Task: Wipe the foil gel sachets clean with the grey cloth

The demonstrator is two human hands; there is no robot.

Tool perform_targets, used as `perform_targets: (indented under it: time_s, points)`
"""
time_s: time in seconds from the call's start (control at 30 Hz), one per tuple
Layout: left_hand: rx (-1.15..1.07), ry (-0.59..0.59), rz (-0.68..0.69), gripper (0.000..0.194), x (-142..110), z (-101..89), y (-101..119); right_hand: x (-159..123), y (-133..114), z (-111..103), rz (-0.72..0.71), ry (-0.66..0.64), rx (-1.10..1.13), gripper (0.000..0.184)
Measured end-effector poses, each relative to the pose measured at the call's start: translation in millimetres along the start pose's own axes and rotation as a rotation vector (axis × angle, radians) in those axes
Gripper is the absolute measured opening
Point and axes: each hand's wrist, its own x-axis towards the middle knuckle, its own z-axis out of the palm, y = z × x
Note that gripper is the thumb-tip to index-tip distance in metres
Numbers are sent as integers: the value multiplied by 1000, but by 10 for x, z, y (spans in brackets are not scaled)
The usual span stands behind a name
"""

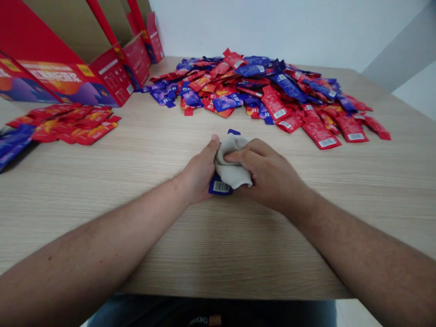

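Observation:
A blue sachet (220,187) with a barcode at its lower end is gripped in my left hand (201,170), above the table's middle. The thumb lies along its left edge. My right hand (269,170) is closed on a pale grey cloth (233,175), pressed against the face of the sachet. The cloth covers most of the sachet; only its lower end and a bit of the top show. My right fingers are bunched into the folds.
Behind my hands spreads a loose heap of red and blue sachets (235,86). At the left lie a group of red sachets (76,125) and several blue sachets (15,141). Open red cardboard boxes (112,81) stand at the back left. The wooden table's (211,254) near edge borders my lap.

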Motion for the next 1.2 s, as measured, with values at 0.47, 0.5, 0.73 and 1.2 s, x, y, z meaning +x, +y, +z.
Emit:
perform_targets:
  time_s: [0.47,0.5,0.73,1.2]
  points:
    - [-4,-3,-11,59,26,4,2,2,-15,-6,74,6,-10,43]
    - [-10,-20,-8,58,29,-2,1,0,-36,-4,64,-16,0,43]
    - [2,73,40,60,61,-65,32,-8,-159,-61,-34,-325,87,40]
    - [20,189,107,60,83,-57,67,-5,-137,-20,-50,-418,112,38]
